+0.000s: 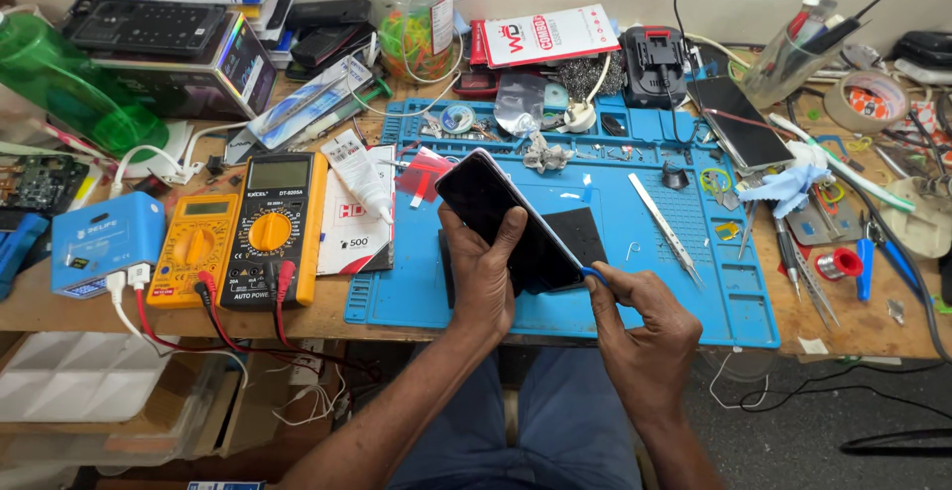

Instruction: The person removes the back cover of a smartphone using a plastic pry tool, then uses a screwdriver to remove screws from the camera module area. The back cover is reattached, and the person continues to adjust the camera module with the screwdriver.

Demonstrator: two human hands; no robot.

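My left hand (483, 274) grips a black smartphone (501, 210) from below, holding it tilted above the blue work mat (654, 292) with its dark screen up. My right hand (640, 323) pinches a small blue pry pick (592, 273) whose tip touches the phone's lower right edge. A black flat panel (578, 233) lies on the mat just behind the phone. Metal tweezers (664, 228) rest on the mat to the right of it.
Two yellow multimeters (270, 229) and a blue charger box (106, 242) sit at the left. Another phone (740, 120), a black battery pack (654, 64), tape roll (866, 100), hand tools (815, 274), glue tube (361, 175) and a green bottle (69, 88) crowd the bench.
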